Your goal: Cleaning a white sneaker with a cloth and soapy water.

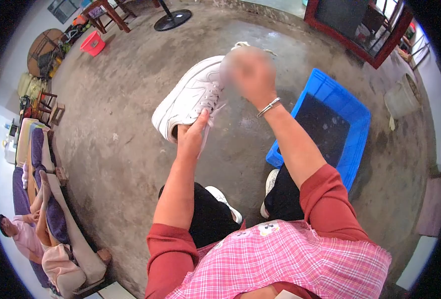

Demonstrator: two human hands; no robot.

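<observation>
A white lace-up sneaker [190, 93] is held up in front of me, its toe pointing away and to the right. My left hand [191, 136] reaches into its ankle opening, with the thumb pressed over the tongue beside the white laces [210, 100]. One lace end dangles below that hand. At the toe is my right hand [256, 76], mostly blurred, with a metal bangle [268, 107] on the wrist. An off-white cord-like thing [241, 45] sticks out past its knuckles; how the fingers sit around it is hidden by the blur.
To the right, a blue plastic crate-like tub [355, 108] contains dark liquid. A whitish bucket [401, 99] lies beyond it. Far left stands a red bucket [92, 43]. A person [22, 235] reclines on a sofa [71, 231] at left. Concrete floor [130, 123] surrounds me.
</observation>
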